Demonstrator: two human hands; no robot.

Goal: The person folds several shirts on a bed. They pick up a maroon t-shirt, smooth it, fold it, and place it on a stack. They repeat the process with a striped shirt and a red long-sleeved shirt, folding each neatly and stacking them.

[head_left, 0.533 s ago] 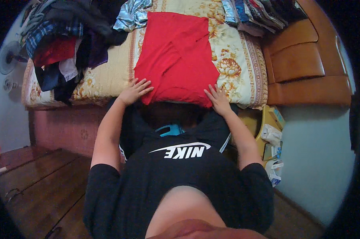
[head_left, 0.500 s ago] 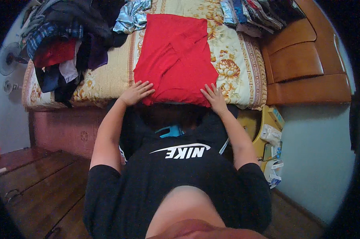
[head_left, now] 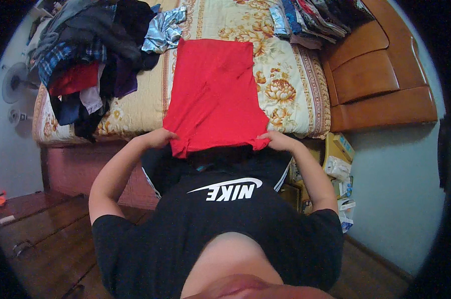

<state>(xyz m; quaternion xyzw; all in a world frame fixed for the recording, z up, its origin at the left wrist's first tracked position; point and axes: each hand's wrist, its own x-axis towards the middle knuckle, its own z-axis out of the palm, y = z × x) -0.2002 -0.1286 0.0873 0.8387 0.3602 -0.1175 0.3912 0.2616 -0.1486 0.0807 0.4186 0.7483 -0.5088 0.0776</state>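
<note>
A red long-sleeved top (head_left: 214, 89) lies spread on the bed, its sides and sleeves folded inward into a long panel with diagonal creases. My left hand (head_left: 161, 138) pinches its near left corner, and my right hand (head_left: 279, 141) pinches the near right corner. Between my hands the near edge hangs over the side of the bed, just above my lap. Fingertips of both hands are partly hidden by the cloth.
The bed (head_left: 280, 94) has a cream floral cover. A pile of dark clothes (head_left: 93, 40) sits at the left, beside a shiny light-blue garment (head_left: 163, 32). Folded clothes (head_left: 315, 20) are stacked at the far right, near a brown wooden headboard (head_left: 380, 74). A yellow cabinet (head_left: 335, 149) stands at the right.
Both hands have gone from lying flat on the top to gripping its near corners. The top has been drawn toward me, its near edge now past the bed's edge.
</note>
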